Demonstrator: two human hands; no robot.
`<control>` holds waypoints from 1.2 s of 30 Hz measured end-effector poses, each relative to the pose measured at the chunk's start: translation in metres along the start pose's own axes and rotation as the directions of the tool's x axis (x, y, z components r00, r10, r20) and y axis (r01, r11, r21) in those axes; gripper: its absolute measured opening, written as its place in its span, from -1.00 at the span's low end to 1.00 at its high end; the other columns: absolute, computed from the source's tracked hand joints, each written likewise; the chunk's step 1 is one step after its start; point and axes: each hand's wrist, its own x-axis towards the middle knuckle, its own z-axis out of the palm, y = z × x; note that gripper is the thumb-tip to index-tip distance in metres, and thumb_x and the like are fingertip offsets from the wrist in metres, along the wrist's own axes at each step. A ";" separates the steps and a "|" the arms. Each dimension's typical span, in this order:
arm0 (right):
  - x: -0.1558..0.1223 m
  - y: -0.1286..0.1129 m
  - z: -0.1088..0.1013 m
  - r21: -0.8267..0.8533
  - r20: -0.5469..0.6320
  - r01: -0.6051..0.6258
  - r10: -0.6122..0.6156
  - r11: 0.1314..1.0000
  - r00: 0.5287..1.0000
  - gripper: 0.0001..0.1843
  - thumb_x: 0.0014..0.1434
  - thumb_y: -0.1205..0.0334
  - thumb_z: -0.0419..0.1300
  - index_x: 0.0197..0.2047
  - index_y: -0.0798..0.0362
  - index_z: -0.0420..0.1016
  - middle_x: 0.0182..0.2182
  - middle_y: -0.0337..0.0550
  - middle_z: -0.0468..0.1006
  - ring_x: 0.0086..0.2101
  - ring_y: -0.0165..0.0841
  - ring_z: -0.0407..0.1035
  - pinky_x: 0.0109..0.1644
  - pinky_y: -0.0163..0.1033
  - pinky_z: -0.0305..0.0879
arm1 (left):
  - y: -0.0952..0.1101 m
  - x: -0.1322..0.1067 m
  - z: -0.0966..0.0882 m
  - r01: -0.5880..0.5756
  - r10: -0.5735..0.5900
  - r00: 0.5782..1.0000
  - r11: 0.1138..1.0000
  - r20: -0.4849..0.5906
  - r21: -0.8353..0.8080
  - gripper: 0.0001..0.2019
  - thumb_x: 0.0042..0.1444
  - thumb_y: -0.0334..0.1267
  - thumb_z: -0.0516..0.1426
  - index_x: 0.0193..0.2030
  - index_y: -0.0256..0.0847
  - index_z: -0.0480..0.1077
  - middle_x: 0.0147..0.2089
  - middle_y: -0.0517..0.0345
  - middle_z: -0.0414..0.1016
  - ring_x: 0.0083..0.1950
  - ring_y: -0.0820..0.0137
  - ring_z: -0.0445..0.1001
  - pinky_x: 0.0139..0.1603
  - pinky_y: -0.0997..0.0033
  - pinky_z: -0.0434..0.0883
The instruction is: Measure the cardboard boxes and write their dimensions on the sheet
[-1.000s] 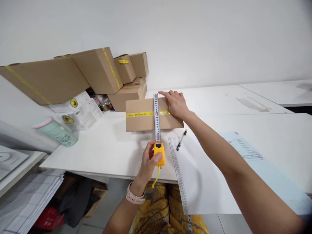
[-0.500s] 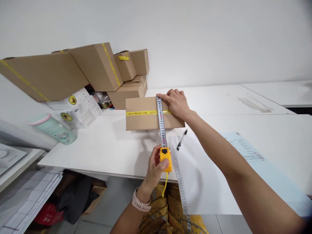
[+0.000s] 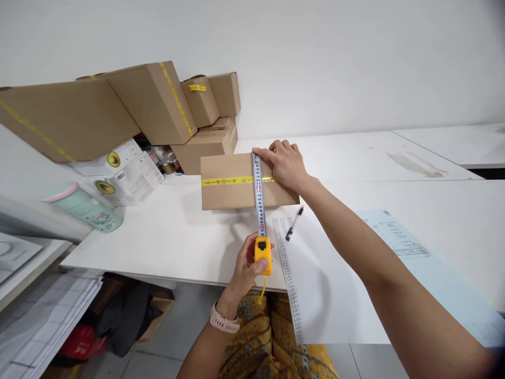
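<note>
A cardboard box [image 3: 226, 196] with a strip of yellow tape lies on the white table. The blade of a yellow tape measure [image 3: 263, 252] runs across its top, from the far edge toward me and out past the near edge. My left hand [image 3: 245, 266] is wrapped round the tape measure's case, thumb on top, at the table's front. With its index finger, my right hand [image 3: 286, 163] presses the blade's end at the box's far edge. The other right fingers rest on the box, and part of the palm side is hidden.
A pen [image 3: 294, 223] and printed paper [image 3: 315, 284] lie right of the tape measure, with a light blue sheet [image 3: 410, 252] farther right. Several cardboard boxes [image 3: 150, 105] are stacked at the back left. A mint tumbler [image 3: 89, 210] leans near white avocado-printed boxes [image 3: 128, 181].
My left hand and the tape measure case have shifted slightly left within the view. My right hand still holds the blade's end at the far edge.
</note>
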 end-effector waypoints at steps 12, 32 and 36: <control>-0.003 0.004 0.014 -0.031 -0.121 0.024 -0.027 0.999 0.992 -0.45 0.39 0.34 -0.14 0.34 -0.22 0.29 -0.07 -0.01 0.40 -0.11 -0.12 0.17 -0.03 -0.04 0.07 | -0.014 0.001 -0.010 -0.024 0.025 0.999 0.999 0.026 -0.028 -0.34 0.04 0.05 0.34 0.22 -0.12 0.28 0.05 -0.07 0.54 -0.17 0.33 0.49 -0.18 0.36 0.49; -0.087 -0.017 0.053 0.198 -0.134 -0.008 0.035 0.980 0.990 -0.49 0.38 0.39 -0.11 0.32 -0.02 0.32 0.21 0.02 0.45 0.19 -0.12 0.22 0.26 0.07 0.08 | -0.024 -0.039 -0.031 0.008 -0.004 1.000 0.989 -0.023 0.149 -0.28 0.02 0.03 0.33 0.28 -0.10 0.22 0.11 -0.08 0.49 -0.11 0.29 0.49 -0.15 0.34 0.48; -0.098 -0.018 0.023 0.713 -0.046 -0.253 0.403 0.654 0.914 -0.53 0.47 0.01 -0.16 0.26 -0.14 0.40 -0.04 -0.08 0.58 -0.05 -0.20 0.41 0.06 -0.01 0.34 | -0.015 -0.045 -0.033 0.083 -0.126 0.988 0.928 0.095 0.362 -0.22 -0.03 -0.04 0.34 0.31 -0.15 0.21 0.12 -0.09 0.48 -0.02 0.20 0.47 -0.01 0.24 0.44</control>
